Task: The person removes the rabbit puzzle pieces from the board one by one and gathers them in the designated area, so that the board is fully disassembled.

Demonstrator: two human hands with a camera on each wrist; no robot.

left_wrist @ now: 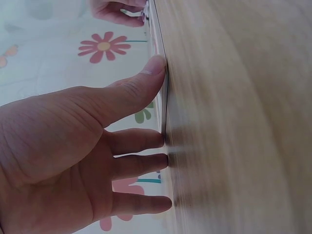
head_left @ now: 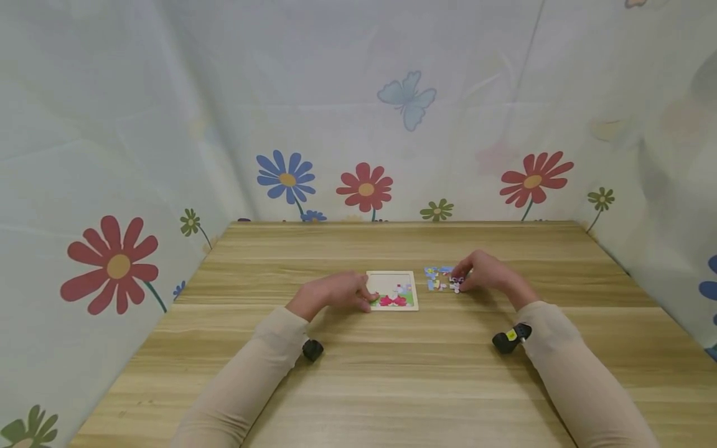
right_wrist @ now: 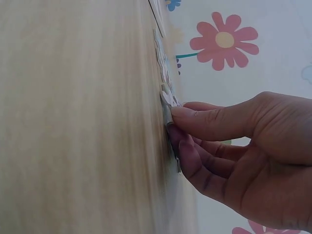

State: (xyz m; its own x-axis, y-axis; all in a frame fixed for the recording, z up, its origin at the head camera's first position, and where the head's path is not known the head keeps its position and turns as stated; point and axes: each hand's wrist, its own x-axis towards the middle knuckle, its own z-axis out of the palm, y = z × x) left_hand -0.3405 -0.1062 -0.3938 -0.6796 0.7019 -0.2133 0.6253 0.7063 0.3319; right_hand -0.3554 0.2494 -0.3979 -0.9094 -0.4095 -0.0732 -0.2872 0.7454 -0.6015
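A square jigsaw tray [head_left: 416, 290] with a pale wooden rim lies flat on the table, its lower part filled with pink and green picture pieces. My left hand [head_left: 342, 290] is at its left side. In the left wrist view, the thumb [left_wrist: 155, 66] rests on the tray's edge while the other fingers reach down, nearly straight, to the edge and tabletop. To the right of the tray lies a cluster of loose jigsaw pieces [head_left: 432, 284]. My right hand [head_left: 486, 272] pinches a jigsaw piece [right_wrist: 167, 97] at the cluster's right side, between thumb and fingertips; the fingers partly hide it.
The wood-grain table [head_left: 392, 386] runs back to a pale curtain [head_left: 336, 93] printed with flowers and a butterfly. Small black devices [head_left: 506, 341] are strapped at both wrists, close over the tabletop.
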